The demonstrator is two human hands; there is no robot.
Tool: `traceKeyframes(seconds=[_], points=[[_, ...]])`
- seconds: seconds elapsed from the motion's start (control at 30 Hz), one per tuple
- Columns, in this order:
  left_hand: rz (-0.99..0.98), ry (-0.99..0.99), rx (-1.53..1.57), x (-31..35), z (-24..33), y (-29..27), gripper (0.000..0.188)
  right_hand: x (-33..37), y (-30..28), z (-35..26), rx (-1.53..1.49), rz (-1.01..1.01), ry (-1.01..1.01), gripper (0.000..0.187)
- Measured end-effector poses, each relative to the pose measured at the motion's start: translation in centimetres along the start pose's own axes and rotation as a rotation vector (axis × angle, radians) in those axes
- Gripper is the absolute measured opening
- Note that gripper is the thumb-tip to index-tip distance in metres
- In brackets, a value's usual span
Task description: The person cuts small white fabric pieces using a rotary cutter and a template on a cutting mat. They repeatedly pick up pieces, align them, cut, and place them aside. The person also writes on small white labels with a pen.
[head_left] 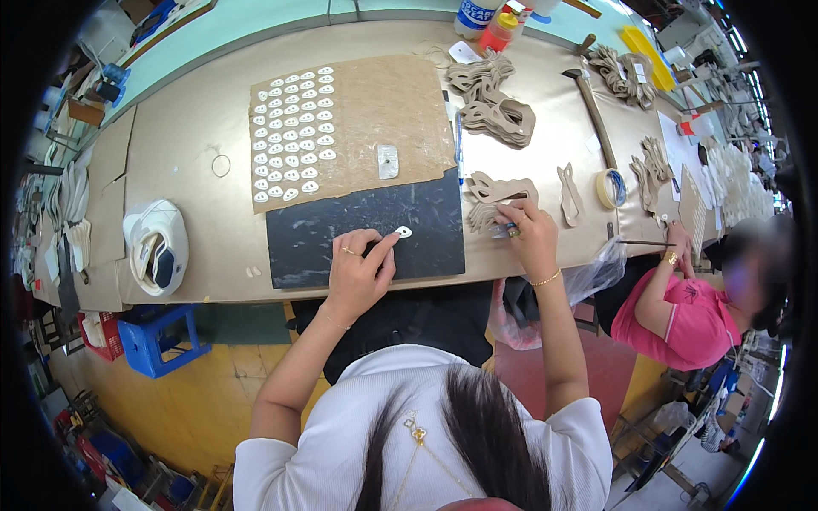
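Observation:
A small white rounded-triangle piece with dark holes (404, 232) lies on the black board (366, 243). The index fingertip of my left hand (362, 268) presses at its edge, the other fingers curled. My right hand (534, 241) is over the right side, its fingers closed round a small blue and metallic thing (512, 229) mostly hidden by them. Beside those fingers lies a stack of tan looped shoe-upper pieces (494, 187). Several similar white pieces (292, 119) stand in rows on brown paper (383, 94) beyond the board.
A hammer (596, 119), a tape roll (610, 188) and more tan stacks (498, 119) lie to the right. Bottles (498, 32) stand at the back. At left rests a white shoe (157, 247). A co-worker in pink (682, 319) sits at far right.

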State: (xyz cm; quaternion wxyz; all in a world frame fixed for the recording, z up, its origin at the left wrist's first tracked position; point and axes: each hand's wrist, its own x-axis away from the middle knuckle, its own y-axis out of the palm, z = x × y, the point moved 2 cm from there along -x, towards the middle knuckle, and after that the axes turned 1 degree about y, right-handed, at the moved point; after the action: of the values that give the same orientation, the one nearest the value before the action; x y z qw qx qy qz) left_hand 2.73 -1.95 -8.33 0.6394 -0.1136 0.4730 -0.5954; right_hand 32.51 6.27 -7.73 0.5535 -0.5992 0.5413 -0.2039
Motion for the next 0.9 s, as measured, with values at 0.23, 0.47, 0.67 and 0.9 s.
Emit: traceKeyframes(seconds=[0.23,0.47,0.67,0.9], points=[[0.023,-0.009,0.051,0.0,-0.1,-0.1,0.039,0.7,0.3,-0.4,0.013,0.085,-0.033,0.015],[0.048,0.032,0.079,0.2,-0.3,-0.1,0.043,0.6,0.2,0.6,-0.045,0.109,-0.081,0.023],[0.043,0.032,0.089,0.2,-0.4,-0.2,0.042,0.3,0.3,1.1,-0.251,0.067,0.061,0.027],[0.056,0.013,0.134,0.4,-0.5,-0.1,0.034,-2.4,-2.2,-1.6,-0.707,-0.132,0.545,0.009]])
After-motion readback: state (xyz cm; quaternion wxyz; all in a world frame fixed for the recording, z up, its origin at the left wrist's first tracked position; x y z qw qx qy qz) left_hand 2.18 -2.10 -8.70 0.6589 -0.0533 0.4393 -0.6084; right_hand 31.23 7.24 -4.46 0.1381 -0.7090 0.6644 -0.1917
